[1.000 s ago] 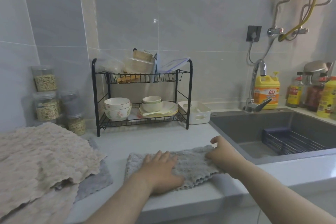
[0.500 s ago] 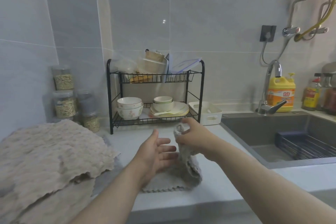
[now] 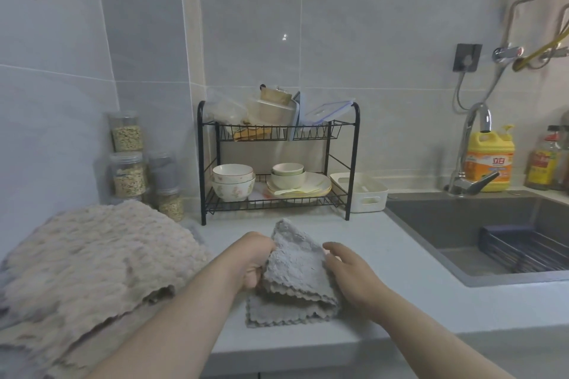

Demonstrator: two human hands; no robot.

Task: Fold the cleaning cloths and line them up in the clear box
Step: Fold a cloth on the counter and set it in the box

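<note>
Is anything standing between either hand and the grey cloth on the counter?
Nothing visible does. The left hand grips the grey cloth at its left edge, and the right hand touches its right side. The cloth lies partly folded on the counter, apart from the beige cloth pile on the left.

A scalloped grey cloth [image 3: 295, 268], folded over, lies near the countertop's [image 3: 406, 301] front edge, upper fold raised. Beige cloths [image 3: 92, 261] are heaped at its left end.
</note>
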